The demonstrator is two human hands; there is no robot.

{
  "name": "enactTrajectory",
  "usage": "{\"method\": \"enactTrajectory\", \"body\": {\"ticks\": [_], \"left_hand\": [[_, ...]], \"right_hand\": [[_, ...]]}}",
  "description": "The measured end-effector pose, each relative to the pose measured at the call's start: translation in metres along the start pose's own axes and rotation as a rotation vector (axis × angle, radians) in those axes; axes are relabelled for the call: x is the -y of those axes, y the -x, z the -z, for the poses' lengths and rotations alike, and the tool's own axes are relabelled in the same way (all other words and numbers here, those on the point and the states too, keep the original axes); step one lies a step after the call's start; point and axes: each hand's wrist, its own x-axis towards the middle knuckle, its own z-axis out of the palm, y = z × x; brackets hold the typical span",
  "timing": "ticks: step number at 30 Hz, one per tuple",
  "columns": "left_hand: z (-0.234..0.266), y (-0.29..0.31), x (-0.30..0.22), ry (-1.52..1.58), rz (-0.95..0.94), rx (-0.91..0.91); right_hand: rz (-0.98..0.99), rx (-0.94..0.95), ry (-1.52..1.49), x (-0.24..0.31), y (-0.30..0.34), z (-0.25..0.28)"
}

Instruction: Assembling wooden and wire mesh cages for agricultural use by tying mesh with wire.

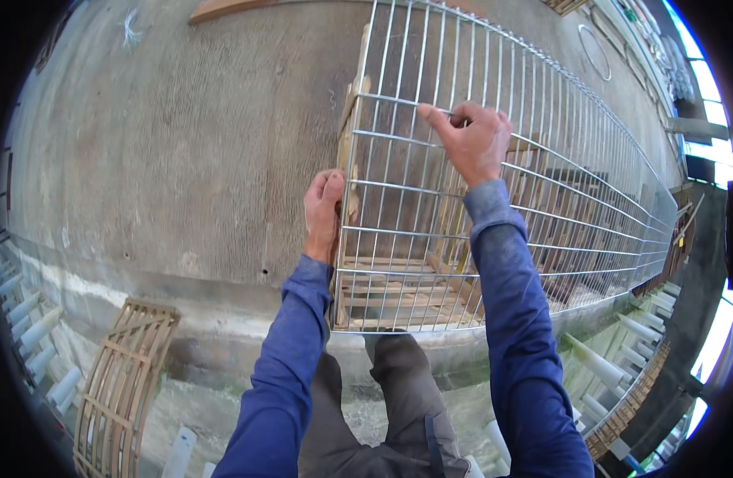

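A long galvanised wire cage (390, 209) stretches from in front of me to the far right, its bars forming tall rectangular openings. Light wooden slats (398, 295) show through the mesh inside it. My left hand (325, 203) is closed at the cage's left end, thumb up, beside a wooden strip (352, 151) along that edge; some of its fingers are hidden. Farther forward, my right hand (476, 143) curls its fingers over a crosswise wire of the mesh, with the thumb stretched to the left along it.
Grey, worn concrete floor (183, 143) lies to the left and beneath the cage, ending in a ledge close to my legs. A slatted wooden rack (127, 382) leans at the lower left. White pipes (597, 362) stick out at both sides. A wooden board (231, 8) lies at the far edge.
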Motion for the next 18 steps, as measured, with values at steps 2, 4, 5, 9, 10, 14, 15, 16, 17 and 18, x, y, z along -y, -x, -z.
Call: {"method": "enactTrajectory", "body": {"ticks": [2, 4, 5, 9, 10, 14, 15, 16, 17, 18], "left_hand": [[-0.006, -0.001, -0.003, -0.02, 0.045, -0.082], [-0.015, -0.005, -0.004, 0.02, 0.046, -0.103], [-0.016, -0.004, -0.006, 0.052, 0.065, -0.152], [-0.017, -0.006, -0.009, 0.053, 0.081, -0.186], [-0.017, -0.006, -0.008, 0.041, 0.081, -0.188], [-0.016, -0.009, -0.007, 0.034, 0.069, -0.157], [-0.01, -0.009, -0.004, 0.033, 0.069, -0.16], [-0.001, -0.01, 0.002, -0.019, 0.056, -0.12], [-0.002, -0.01, 0.001, -0.067, 0.046, -0.078], [-0.005, -0.008, 0.001, -0.066, 0.05, -0.078]], "right_hand": [[-0.001, 0.011, 0.062, 0.0, 0.003, 0.004], [0.001, -0.01, -0.011, -0.005, 0.004, 0.004], [0.012, -0.02, -0.027, -0.004, 0.004, 0.005], [0.015, -0.012, -0.021, 0.0, 0.003, 0.008], [0.0, 0.006, -0.029, 0.001, 0.004, 0.01], [0.011, -0.004, -0.021, 0.002, 0.004, 0.01], [0.011, -0.002, -0.022, 0.003, 0.005, 0.01], [0.007, 0.006, -0.039, 0.005, 0.005, 0.01], [0.002, 0.016, -0.05, 0.005, 0.005, 0.009], [0.0, 0.018, -0.048, 0.006, 0.004, 0.008]]}}
